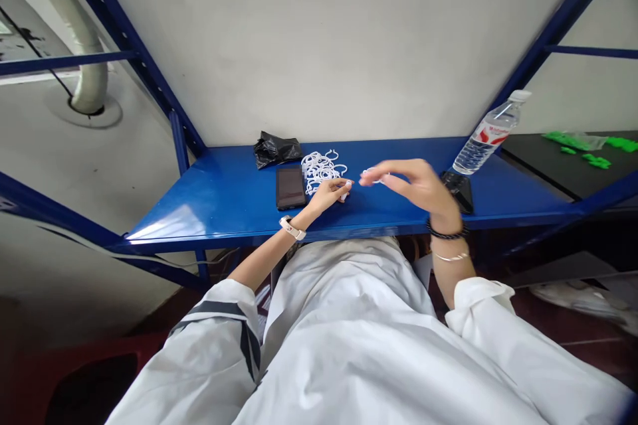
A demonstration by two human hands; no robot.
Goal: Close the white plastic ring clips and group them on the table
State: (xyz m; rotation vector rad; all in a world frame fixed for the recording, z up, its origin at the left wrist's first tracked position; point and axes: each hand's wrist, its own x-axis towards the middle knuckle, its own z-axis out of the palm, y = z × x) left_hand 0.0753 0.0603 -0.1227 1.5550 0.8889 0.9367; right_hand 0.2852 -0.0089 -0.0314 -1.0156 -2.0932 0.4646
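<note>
White shirt (343, 339), left hand (329, 194) pinching white piece (348, 184), right hand (413, 186) pinching white ring (369, 171), bottle (489, 134) holding water (471, 154), black bag (276, 149)

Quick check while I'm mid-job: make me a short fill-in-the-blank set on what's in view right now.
1. The left hand is beside a pile of ____ ring-shaped pieces.
2. The dark bracelet is on the person's ____ wrist.
3. The crumpled bag on the blue table is ____.
4. The small pieces on the dark surface at far right are ____.

Missing words: white; right; black; green.
</note>
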